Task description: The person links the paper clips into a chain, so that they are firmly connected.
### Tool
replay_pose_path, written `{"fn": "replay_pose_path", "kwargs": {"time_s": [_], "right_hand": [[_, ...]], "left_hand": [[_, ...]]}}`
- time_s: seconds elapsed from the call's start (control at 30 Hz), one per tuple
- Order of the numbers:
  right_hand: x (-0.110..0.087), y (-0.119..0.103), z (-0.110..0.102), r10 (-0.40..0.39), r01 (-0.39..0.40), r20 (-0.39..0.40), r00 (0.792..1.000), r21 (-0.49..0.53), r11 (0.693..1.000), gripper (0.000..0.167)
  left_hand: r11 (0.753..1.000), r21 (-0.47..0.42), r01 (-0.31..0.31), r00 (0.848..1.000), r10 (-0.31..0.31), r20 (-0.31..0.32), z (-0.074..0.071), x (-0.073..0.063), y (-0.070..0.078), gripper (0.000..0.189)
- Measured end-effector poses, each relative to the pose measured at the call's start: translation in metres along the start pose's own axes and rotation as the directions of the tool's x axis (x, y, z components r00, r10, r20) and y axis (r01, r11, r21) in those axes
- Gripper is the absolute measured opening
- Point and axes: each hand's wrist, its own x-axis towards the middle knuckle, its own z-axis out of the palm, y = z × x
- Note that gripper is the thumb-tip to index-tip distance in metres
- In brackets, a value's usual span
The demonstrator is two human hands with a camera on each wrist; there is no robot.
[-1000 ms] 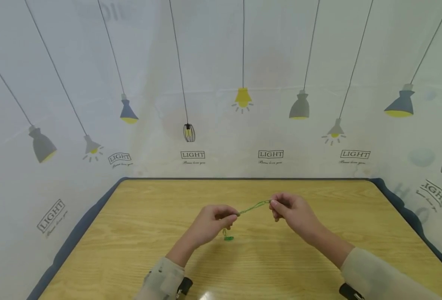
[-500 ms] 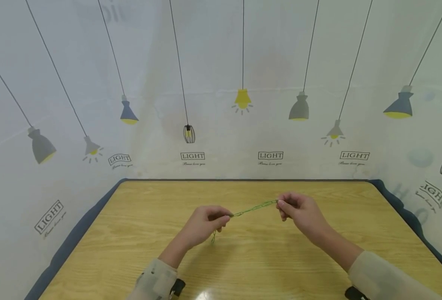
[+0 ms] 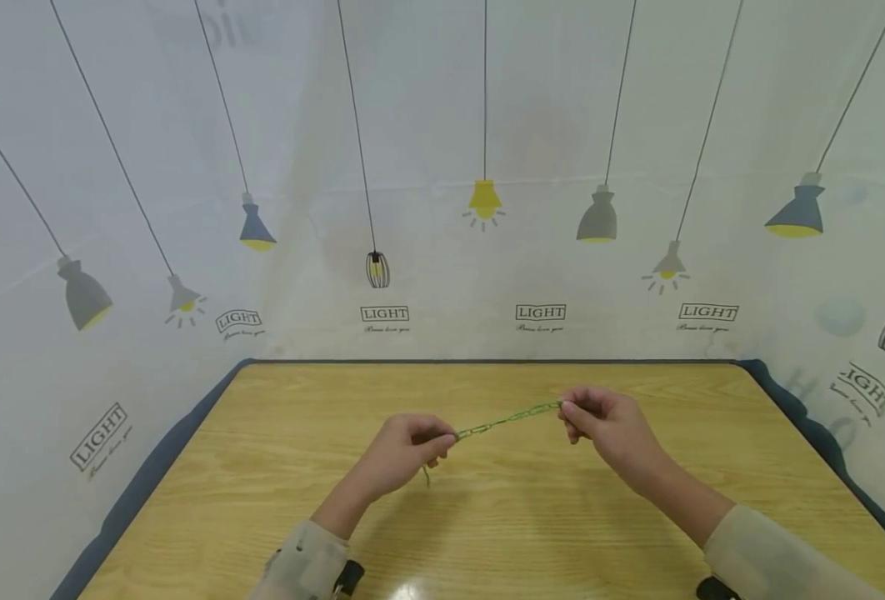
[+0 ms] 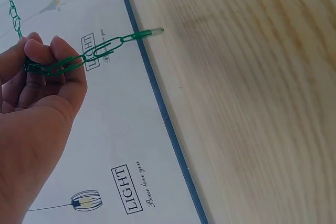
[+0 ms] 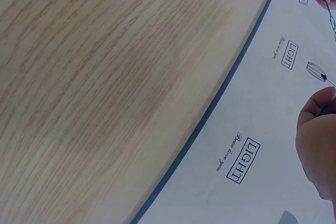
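Note:
A chain of linked green paper clips (image 3: pixel 510 418) stretches in the air between both hands, slanting up to the right. My left hand (image 3: pixel 412 454) pinches it between thumb and fingers, and a loose tail of clips (image 3: pixel 426 477) hangs below. In the left wrist view that tail (image 4: pixel 105 48) runs out past the curled fingers, some links bunched by the fingertips. My right hand (image 3: pixel 611 433) pinches the chain's other end with thumb and forefinger. In the right wrist view only part of the right hand (image 5: pixel 317 145) shows, its fingertips cut off by the frame edge.
Both hands are above a wood-grain table (image 3: pixel 487 533) with a dark edge. Behind and at the sides hangs a pale curtain (image 3: pixel 427 108) printed with lamps and the word LIGHT. Black straps (image 3: pixel 348 577) sit at the wrists by the light sleeves (image 3: pixel 303 558).
My hands have moved apart, the left to the left and the right to the right. More of the paper clip chain now spans between them, and the tail under my left hand is shorter.

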Motion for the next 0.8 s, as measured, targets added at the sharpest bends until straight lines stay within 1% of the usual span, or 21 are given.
{"fn": "replay_pose_path", "kwargs": {"time_s": [0.27, 0.8], "right_hand": [[-0.002, -0.001, -0.004, 0.001, -0.001, 0.01, 1.0, -0.007, 1.0, 0.017], [-0.007, -0.001, -0.011, -0.006, 0.007, 0.013, 1.0, -0.035, 0.999, 0.019]], "left_hand": [[1.0, -0.002, 0.018, 1.0, -0.018, 0.001, -0.003, -0.003, 0.002, 0.02], [0.999, 0.025, 0.023, 1.0, -0.023, -0.003, -0.007, -0.006, 0.0, 0.021]]}}
